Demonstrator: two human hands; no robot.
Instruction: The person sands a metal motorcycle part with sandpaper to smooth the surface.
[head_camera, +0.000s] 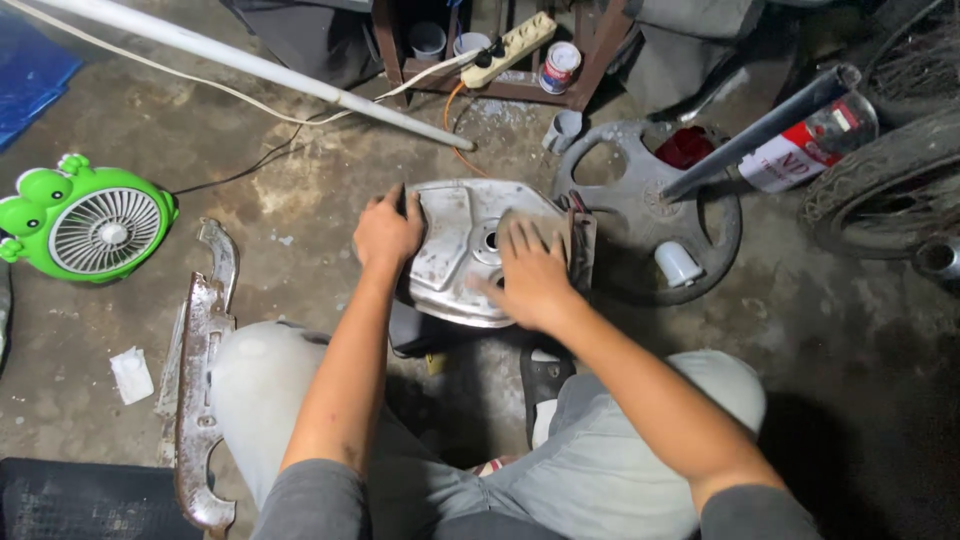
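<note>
your left hand clamps the edge of the dull silver round metal cover, right hand flat, fingers spread, on it; left of the grey wheel cover, it could slip off its dark support.

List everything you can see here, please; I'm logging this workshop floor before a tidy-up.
metal cover plate: one, silver-grey and scuffed, centre of the floor, under both hands
wheel cover: one, dark grey, just right of the plate
white cup: one, on the wheel cover
frog-shaped fan: one, green with a white grille, far left
rusty metal panel: one, brown-grey, left of the knee
power strip: one, cream, top centre
tin can: one, white and red, beside the power strip
white pipe: one, slanting across the top left
tyre: one, black, right edge
left hand: gripping the plate's left edge
right hand: flat on the plate
</note>
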